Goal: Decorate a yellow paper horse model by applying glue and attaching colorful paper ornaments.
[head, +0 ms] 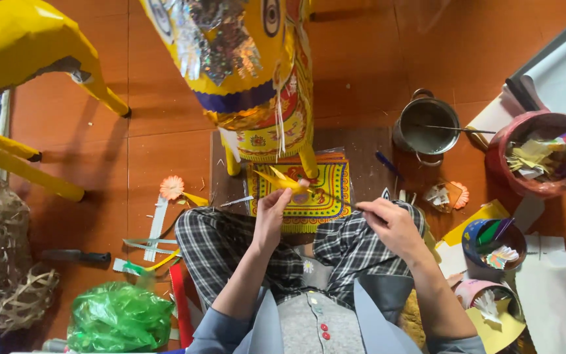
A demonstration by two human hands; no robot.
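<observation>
My left hand (271,213) pinches a small yellow paper ornament (282,179) up over my lap, while my right hand (391,219) is closed on a thin stick (332,196) whose tip reaches the ornament; I judge it best to keep the left grip firm and guide the tip slowly. Just beyond both hands lies the patterned yellow sheet (316,196) under the paper animal figure (244,65), with a metal pot (427,124) farther off past my right hand.

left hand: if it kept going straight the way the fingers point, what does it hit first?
The left hand points up-frame, pinching a small yellow paper piece. Straight on, it would likely first meet the yellow decorated paper figure, about its lower body between the legs. Depth is unclear, so it might pass beneath.
</observation>
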